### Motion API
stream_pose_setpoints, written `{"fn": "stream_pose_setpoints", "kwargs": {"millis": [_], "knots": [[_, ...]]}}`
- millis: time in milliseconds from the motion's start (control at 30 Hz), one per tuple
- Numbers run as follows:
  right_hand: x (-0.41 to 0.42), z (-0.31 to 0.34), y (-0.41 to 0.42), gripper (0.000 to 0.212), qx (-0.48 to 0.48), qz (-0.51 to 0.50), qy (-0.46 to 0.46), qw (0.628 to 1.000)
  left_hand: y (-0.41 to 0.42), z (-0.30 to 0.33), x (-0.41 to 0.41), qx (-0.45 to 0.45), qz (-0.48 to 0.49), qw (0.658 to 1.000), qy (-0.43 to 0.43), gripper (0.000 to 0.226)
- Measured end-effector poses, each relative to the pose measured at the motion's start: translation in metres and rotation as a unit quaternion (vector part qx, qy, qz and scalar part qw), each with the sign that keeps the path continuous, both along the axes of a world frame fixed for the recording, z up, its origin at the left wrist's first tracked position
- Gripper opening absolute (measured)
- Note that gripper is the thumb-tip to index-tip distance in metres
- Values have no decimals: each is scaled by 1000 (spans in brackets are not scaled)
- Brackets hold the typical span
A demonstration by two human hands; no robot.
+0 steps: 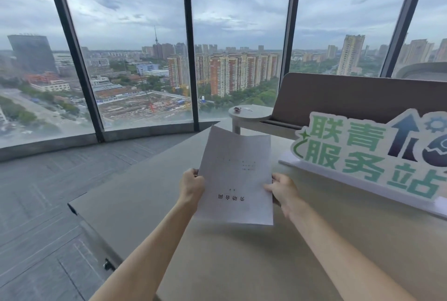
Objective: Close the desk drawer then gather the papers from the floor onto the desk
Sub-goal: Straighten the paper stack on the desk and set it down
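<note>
White printed papers (235, 177) hang just above the beige desk (145, 194), held flat with the text facing away from me. My left hand (192, 185) grips their left edge and my right hand (281, 188) grips their right edge. The desk's left side shows a small lock (108, 265) near its front; the drawer front looks flush with the desk side. No papers show on the visible grey carpet (43, 204).
A white and green cut-out sign (377, 153) stands on the desk at the right. Behind it are a brown padded bench back (350, 97) and a small round side table (250, 113). Floor-to-ceiling windows (145, 58) ring the far side.
</note>
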State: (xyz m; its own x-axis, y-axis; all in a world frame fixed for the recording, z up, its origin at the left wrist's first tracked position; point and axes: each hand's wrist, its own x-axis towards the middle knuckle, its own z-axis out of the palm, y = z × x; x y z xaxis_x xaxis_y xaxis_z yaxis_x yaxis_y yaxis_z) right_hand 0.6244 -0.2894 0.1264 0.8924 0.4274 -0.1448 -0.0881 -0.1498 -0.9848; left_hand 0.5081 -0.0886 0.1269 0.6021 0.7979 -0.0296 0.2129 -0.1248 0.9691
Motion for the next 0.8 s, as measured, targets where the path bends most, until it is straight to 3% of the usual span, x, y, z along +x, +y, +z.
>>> {"fn": "stream_pose_setpoints", "kwargs": {"millis": [167, 267, 333, 567, 800], "knots": [[20, -6, 37, 25, -48, 6, -27, 998, 40, -11, 19, 18, 3, 999, 27, 30], [32, -9, 56, 55, -109, 0, -87, 990, 58, -12, 32, 54, 4, 997, 60, 25], [38, -9, 67, 62, -142, 2, -122, 982, 71, -13, 44, 86, 9, 993, 80, 26], [66, -16, 98, 26, -205, 8, -188, 960, 112, -19, 84, 125, 7, 984, 127, 33], [92, -15, 114, 29, -237, 49, -189, 952, 139, -19, 114, 156, 27, 978, 138, 40]]}}
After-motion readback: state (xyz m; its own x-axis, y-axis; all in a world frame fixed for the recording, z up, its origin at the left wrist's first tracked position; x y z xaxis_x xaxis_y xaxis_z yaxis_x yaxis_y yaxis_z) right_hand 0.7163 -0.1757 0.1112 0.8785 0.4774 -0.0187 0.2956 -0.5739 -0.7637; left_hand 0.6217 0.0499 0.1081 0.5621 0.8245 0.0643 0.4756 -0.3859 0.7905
